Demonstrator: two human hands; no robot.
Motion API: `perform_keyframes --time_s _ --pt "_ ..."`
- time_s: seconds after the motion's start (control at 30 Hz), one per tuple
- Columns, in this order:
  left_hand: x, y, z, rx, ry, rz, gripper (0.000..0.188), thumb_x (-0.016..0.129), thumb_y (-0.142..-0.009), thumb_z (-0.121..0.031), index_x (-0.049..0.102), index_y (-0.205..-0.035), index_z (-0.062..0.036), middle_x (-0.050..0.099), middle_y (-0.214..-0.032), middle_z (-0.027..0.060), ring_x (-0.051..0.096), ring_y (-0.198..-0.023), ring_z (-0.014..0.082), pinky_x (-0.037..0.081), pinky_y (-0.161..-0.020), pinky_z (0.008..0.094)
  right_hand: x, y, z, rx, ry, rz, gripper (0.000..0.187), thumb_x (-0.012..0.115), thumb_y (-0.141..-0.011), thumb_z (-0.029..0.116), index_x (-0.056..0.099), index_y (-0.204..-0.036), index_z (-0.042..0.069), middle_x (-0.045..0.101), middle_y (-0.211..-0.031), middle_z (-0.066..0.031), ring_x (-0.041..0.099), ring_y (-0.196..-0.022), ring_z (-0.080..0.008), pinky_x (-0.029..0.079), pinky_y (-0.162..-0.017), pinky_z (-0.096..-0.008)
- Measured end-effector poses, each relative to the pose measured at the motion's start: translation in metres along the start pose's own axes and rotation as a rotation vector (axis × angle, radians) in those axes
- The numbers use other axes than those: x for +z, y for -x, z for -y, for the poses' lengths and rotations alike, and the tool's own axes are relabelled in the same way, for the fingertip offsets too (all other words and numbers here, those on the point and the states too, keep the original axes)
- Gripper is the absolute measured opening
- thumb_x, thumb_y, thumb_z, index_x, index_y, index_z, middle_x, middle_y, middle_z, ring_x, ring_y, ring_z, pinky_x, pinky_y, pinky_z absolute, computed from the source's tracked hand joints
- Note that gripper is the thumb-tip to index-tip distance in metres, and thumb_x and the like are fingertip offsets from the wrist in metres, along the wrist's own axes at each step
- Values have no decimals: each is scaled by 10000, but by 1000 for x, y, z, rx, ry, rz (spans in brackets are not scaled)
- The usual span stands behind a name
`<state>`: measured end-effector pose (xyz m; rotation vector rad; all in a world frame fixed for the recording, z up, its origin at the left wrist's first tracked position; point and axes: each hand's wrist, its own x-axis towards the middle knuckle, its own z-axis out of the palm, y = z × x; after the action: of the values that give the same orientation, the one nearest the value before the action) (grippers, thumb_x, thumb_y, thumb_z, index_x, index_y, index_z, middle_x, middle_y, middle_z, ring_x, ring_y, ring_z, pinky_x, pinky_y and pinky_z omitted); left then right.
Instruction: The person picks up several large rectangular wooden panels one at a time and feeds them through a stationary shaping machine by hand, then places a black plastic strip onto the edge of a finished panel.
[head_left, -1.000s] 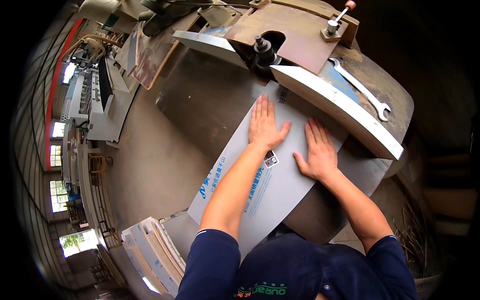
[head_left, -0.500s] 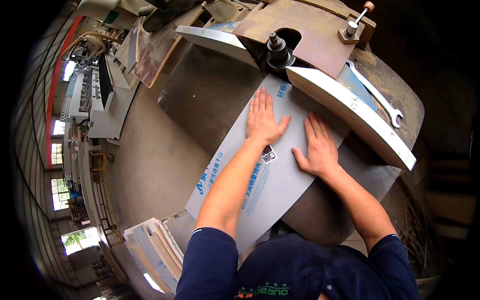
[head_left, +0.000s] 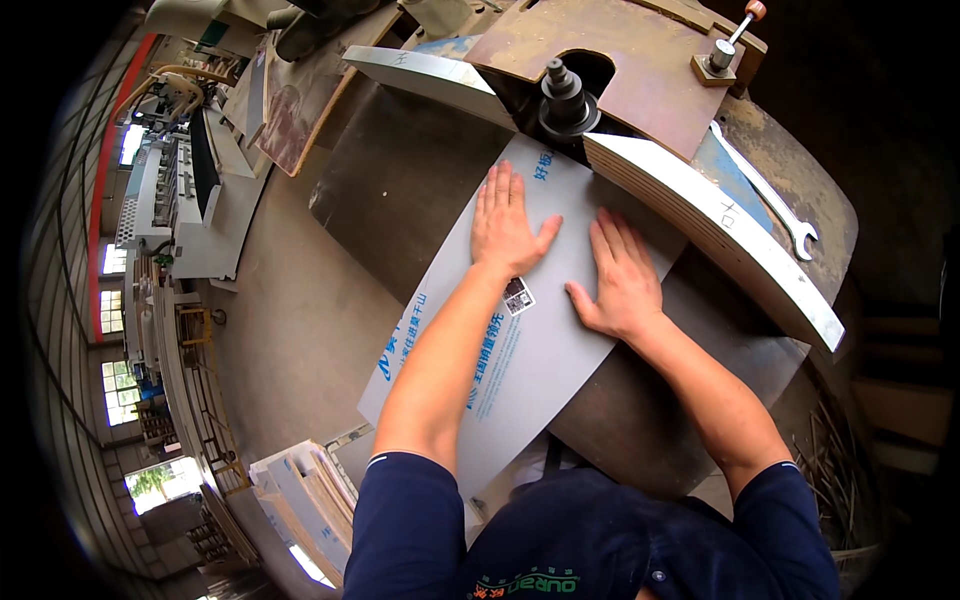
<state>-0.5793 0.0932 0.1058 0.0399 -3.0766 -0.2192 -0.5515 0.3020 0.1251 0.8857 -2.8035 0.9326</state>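
A long grey panel with blue printing and a small square label lies flat on the dark metal table of a machine. My left hand rests on it palm down, fingers stretched toward the far end. Further right, my right hand also lies flat on the panel, thumb spread, close to its right edge. Just beyond the panel's far end stands a dark upright spindle in a cutout. The panel's far right side meets a thick white-edged fence board; another fence board stands left of the spindle.
A wrench lies on the machine behind the right fence. A clamp with a red-knobbed lever sits on the brown cover. Stacked panels stand at the lower left. Another machine and a wooden-edged table are to the left.
The panel and both hands have shifted slightly left relative to the spindle and fence. The hands stay flat on it. The whole view has also moved a little.
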Motion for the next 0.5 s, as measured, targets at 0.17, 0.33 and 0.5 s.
perform_keyframes --time_s 0.17,0.33,0.5 --pt "-1 -6 15 29 -15 -48 880 539 -852 -550 313 -1426 78 178 -1561 191 137 -1458 309 123 -1182 403 9 -13 4 -1 -11 -9 778 700 -719 322 428 -1300 -119 385 -1406 -283 347 -1337 -403 254 -1141 -460" --pt "-1 -17 35 36 -23 -62 868 543 -859 -539 313 -1425 78 199 -1552 199 155 -1452 318 134 -1179 407 20 -31 10 -11 -30 -25 782 691 -727 326 419 -1308 -122 374 -1417 -284 334 -1352 -398 245 -1146 -459" --pt "-3 -28 56 10 -27 -17 907 504 -848 -589 296 -1441 65 169 -1564 189 102 -1467 294 98 -1188 388 34 -46 16 -22 -21 -19 777 677 -746 336 413 -1316 -121 352 -1437 -284 305 -1375 -394 227 -1157 -456"
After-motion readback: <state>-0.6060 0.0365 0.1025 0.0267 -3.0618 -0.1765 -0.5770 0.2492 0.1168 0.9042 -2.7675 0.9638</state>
